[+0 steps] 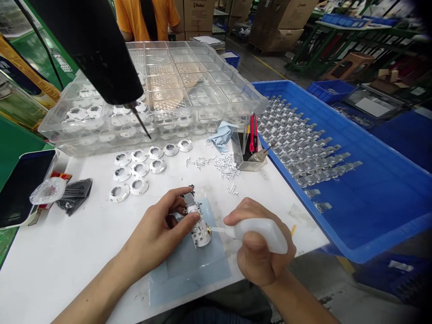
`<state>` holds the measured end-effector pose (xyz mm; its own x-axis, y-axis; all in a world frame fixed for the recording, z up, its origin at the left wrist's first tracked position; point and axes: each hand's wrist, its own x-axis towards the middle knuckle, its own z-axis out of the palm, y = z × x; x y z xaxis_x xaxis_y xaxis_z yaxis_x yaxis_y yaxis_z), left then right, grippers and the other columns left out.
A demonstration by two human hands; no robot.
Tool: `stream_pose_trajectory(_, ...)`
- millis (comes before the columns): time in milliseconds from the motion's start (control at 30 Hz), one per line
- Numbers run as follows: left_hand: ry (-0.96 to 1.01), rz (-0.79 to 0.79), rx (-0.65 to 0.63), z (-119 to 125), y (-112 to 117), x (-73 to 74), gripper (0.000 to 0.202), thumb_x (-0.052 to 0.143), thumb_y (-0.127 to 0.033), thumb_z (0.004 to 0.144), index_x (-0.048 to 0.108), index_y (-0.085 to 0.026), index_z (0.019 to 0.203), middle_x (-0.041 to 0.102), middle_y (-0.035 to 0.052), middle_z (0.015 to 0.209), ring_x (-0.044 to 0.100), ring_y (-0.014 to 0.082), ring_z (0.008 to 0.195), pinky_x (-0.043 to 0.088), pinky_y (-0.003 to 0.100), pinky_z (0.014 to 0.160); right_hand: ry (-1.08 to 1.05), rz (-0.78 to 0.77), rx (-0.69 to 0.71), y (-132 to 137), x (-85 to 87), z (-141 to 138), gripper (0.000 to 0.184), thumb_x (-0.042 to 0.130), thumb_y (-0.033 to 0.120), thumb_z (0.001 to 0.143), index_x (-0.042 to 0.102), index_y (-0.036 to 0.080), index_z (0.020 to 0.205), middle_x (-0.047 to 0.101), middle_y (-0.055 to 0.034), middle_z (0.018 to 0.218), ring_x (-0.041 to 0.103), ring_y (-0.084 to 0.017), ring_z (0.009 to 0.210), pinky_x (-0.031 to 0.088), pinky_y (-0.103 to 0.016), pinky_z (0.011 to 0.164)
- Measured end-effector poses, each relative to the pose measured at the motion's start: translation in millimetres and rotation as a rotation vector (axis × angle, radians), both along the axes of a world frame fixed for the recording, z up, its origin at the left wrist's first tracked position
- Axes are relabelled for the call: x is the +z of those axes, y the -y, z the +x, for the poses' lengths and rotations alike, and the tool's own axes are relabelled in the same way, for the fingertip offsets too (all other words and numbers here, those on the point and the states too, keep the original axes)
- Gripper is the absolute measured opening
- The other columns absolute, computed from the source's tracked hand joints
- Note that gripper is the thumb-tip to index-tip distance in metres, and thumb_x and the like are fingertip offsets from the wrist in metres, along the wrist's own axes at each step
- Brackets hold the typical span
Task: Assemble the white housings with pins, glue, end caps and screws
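White and cylindrical, a small fitting [201, 235] sits in the left hand [153, 234], held over a pale blue plastic sheet [189, 274] toward the near edge of the white worktop [64, 279]. Its long axis runs roughly front to back, tipped a little, with dark metal prongs [191, 189] at the far end and the white body at the near end. The left thumb and forefinger pinch it from the left side, the thumb pressed across its upper face, while the remaining fingers curl under, partly hidden. From the right, the right hand [259, 252] closes its fingers around a translucent squeeze bottle [261, 235], whose thin nozzle [218, 229] points left, crosswise to that axis, and ends just beside a brass-coloured spot [209, 230] on the fitting; whether they touch, I cannot tell. The fitting lies nearer the left hand, with only the nozzle reaching it from the right. Toward the worktop's far edge, white ring parts [137, 173] lie in rows before a clear compartmented tray [151, 99], with a heap of small metal pieces [222, 164] to their right.
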<state>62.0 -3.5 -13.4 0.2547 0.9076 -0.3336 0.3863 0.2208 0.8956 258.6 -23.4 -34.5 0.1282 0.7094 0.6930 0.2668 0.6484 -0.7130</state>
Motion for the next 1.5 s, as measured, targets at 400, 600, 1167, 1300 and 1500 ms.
stream_pose_trajectory(400, 0.022, 0.034, -0.022, -2, -1, -1.7, 0.048, 0.065, -0.047, 0.097, 0.052, -0.032, 0.141, 0.055, -0.0029, 0.09, 0.052, 0.0162, 0.077, 0.044, 0.031, 0.069, 0.046, -0.054, -0.004, 0, 0.7, 0, 0.029, 0.057, 0.039, 0.099, 0.071, 0.018, 0.085, 0.069, -0.007, 0.072, 0.055, -0.019, 0.054, 0.043, -0.035, 0.05)
stream_pose_trajectory(600, 0.024, 0.013, -0.012, -1, -1, -2.5, 0.049, 0.066, -0.049, 0.096, 0.052, -0.033, 0.14, 0.055, -0.003, 0.091, 0.052, 0.0156, 0.076, 0.044, 0.031, 0.069, 0.049, -0.068, 0.001, 0, -0.1, 1, 0.03, 0.056, 0.041, 0.1, 0.072, 0.018, 0.087, 0.068, -0.0068, 0.071, 0.056, -0.019, 0.054, 0.042, -0.035, 0.05)
stream_pose_trajectory(1167, -0.005, 0.01, -0.018, -2, -1, -1.0, 0.049, 0.067, -0.048, 0.096, 0.052, -0.035, 0.14, 0.055, -0.0032, 0.092, 0.053, 0.0159, 0.077, 0.045, 0.031, 0.068, -0.019, -0.138, 0.077, 20, -2.0, 15, 0.034, 0.054, 0.045, 0.101, 0.071, 0.02, 0.087, 0.062, -0.0042, 0.066, 0.052, -0.019, 0.053, 0.037, -0.035, 0.051)
stream_pose_trajectory(1300, -0.004, 0.004, -0.015, -2, 0, -0.5, 0.049, 0.067, -0.048, 0.096, 0.052, -0.035, 0.14, 0.055, -0.0031, 0.092, 0.054, 0.0159, 0.078, 0.046, 0.031, 0.07, 0.016, -0.127, 0.088, 17, -0.5, 9, 0.03, 0.056, 0.042, 0.1, 0.07, 0.019, 0.088, 0.064, -0.0041, 0.066, 0.051, -0.017, 0.051, 0.035, -0.035, 0.05)
stream_pose_trajectory(1500, -0.001, 0.014, 0.004, -2, 0, -1.4, 0.049, 0.069, -0.048, 0.095, 0.054, -0.034, 0.14, 0.055, -0.0026, 0.093, 0.051, 0.0148, 0.075, 0.044, 0.03, 0.068, 0.005, -0.114, 0.089, 17, -0.3, 6, 0.027, 0.056, 0.04, 0.099, 0.07, 0.019, 0.09, 0.066, -0.0044, 0.068, 0.053, -0.017, 0.052, 0.036, -0.035, 0.05)
